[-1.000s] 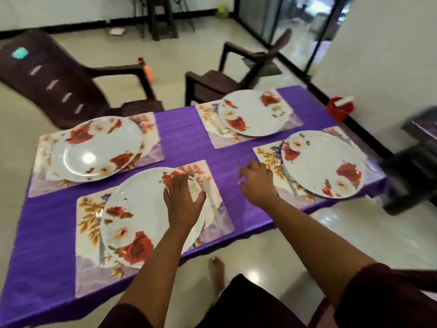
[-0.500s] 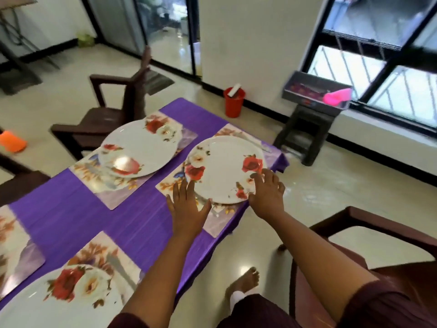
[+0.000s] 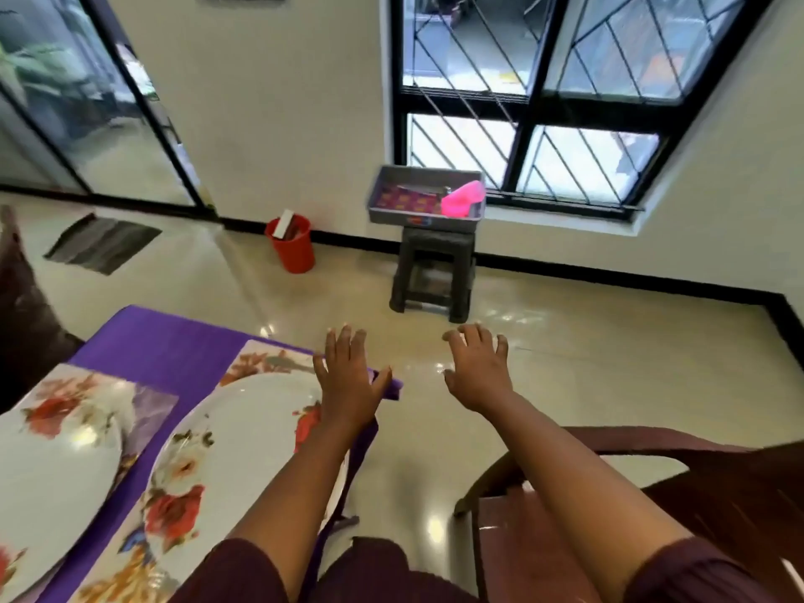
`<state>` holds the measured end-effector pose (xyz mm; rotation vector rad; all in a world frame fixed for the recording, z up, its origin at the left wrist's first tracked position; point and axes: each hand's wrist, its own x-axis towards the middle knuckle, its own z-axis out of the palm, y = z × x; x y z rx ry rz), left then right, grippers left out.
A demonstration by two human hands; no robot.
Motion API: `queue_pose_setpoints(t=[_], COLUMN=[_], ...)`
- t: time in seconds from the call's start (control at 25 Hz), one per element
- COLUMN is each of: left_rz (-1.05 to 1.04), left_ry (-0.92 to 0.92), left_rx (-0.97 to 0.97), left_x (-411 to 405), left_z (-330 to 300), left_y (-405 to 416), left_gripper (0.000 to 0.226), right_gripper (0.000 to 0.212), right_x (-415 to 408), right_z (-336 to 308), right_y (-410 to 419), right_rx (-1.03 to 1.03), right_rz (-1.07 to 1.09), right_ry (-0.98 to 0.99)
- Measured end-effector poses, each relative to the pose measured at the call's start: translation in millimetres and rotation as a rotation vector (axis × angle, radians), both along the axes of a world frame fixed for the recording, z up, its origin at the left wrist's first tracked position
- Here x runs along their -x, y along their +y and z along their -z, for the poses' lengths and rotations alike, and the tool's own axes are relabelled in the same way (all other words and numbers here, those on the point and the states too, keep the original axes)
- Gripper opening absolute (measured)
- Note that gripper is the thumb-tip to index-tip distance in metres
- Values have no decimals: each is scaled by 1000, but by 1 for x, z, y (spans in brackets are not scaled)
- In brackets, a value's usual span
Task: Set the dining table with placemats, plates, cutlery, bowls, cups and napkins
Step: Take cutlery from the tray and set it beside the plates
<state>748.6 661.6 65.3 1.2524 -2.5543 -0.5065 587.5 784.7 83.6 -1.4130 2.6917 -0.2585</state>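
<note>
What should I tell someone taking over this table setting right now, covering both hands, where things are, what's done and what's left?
Left hand: open, fingers spread, holding nothing, above the table's near corner.
Right hand: open, holding nothing, out over the floor beyond the table.
Table: purple cloth, two floral plates in view, near plate and far plate, each on a placemat.
Supplies: grey tray on a dark stool under the window, holding a pink item and more I can't identify.
Done: placemats and plates at these seats.
Left: no bowls, cups or napkins visible; cutlery unclear.
</note>
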Motion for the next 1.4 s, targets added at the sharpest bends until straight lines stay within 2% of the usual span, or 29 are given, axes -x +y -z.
queue_pose_setpoints(t=[0.16,0.4,0.64,0.92,1.04,1.24,1.4], left_rz=[68,131,126,154,192,185,172], left_ry=[-4,-78,-117,-127,-122,-111,-170], left_rx=[8,-86,-146,-134,-135,-194,-279], left_x=[73,191,349,540,575,594,608], left_z=[1,19,45,37,33,35,44], left_y=[-23,-70,-148,-261,-296,-347,-383], left_gripper=[73,78,79,75,73,67,64], right_gripper=[55,54,53,48,45,45,42], right_x=[61,161,295,475,529,587,623], right_z=[-2,8,18,21,16,11,16], right_y=[-7,-37,-121,-238,-271,-319,-362], right_rx=[14,32,15,-50,-5,91,54], right_rz=[96,192,196,164,175,244,271], right_ry=[-27,-88,-161,-216,-228,-390,-439])
